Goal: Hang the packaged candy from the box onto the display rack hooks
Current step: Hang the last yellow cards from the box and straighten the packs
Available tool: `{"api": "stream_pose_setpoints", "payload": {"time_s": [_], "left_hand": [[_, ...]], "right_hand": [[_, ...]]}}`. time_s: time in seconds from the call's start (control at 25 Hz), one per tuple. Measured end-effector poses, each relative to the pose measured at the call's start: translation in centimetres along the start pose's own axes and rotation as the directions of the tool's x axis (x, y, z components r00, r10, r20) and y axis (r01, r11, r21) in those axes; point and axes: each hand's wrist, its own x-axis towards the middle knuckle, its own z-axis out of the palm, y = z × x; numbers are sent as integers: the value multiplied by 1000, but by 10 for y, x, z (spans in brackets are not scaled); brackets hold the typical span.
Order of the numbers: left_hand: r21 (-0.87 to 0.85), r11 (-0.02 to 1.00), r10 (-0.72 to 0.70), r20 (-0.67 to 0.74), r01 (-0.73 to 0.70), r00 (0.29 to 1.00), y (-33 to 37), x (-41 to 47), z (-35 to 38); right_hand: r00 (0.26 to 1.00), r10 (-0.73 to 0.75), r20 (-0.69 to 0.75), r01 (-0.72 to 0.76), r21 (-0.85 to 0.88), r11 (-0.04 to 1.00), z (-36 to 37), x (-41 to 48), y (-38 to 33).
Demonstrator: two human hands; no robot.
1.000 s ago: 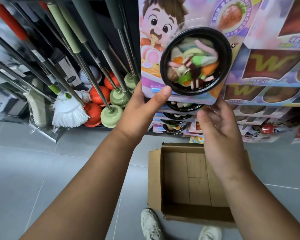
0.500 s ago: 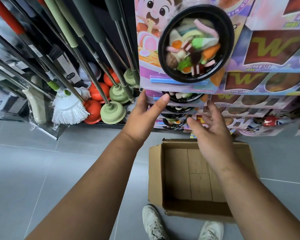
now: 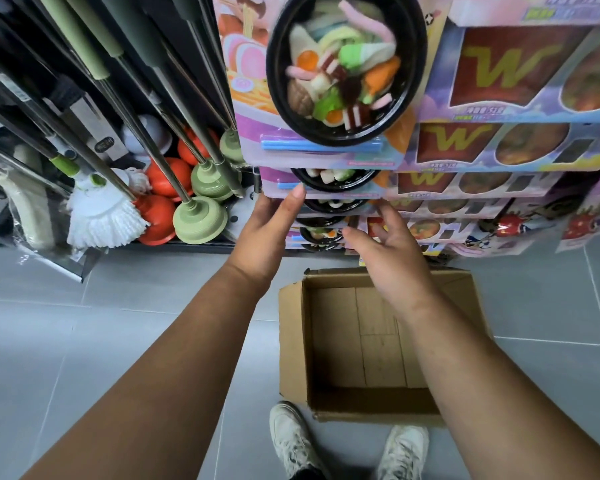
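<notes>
Candy packs (image 3: 329, 81) hang in a column at 12 o'clock above the open cardboard box (image 3: 293, 341), which sits on the grey tile floor (image 3: 101, 341). The left hand (image 3: 269, 233) lays its thumb on the lower edge of the second pack (image 3: 333, 180). Its fingers are hidden behind, so I cannot tell if it pinches. The right hand (image 3: 392, 254) hovers spread, holding nothing. Green plungers (image 3: 200, 223) and a white mop (image 3: 104, 220) crowd in at 9 o'clock, and W-printed packs (image 3: 499, 71) hang at 2.

shop: hanging candy packs (image 3: 326, 84), plungers (image 3: 200, 223), mops (image 3: 104, 216) on display.
</notes>
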Motion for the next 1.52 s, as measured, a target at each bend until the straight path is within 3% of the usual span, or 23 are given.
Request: {"api": "stream_pose_setpoints", "payload": {"time_s": [0.16, 0.4, 0.76, 1.12, 1.24, 1.52], "left_hand": [[27, 1000, -12, 41, 10, 999, -7, 4, -5], [50, 998, 25, -66, -22, 998, -26, 21, -12], [33, 999, 6, 11, -7, 1000, -42, 34, -11], [58, 980, -190, -34, 192, 981, -70, 51, -1], [10, 981, -192, -30, 192, 981, -75, 52, 2], [86, 984, -155, 10, 154, 988, -69, 49, -6]], "right_hand": [[1000, 28, -14, -28, 0, 1000, 0, -1, 10], [999, 54, -6, -54, 42, 998, 6, 9, 21], [999, 42, -26, -41, 41, 998, 7, 20, 34], [996, 86, 1, -86, 1, 996, 5, 28, 51], [993, 120, 3, -119, -29, 992, 8, 32, 59], [990, 138, 23, -137, -57, 989, 12, 42, 65]]}}
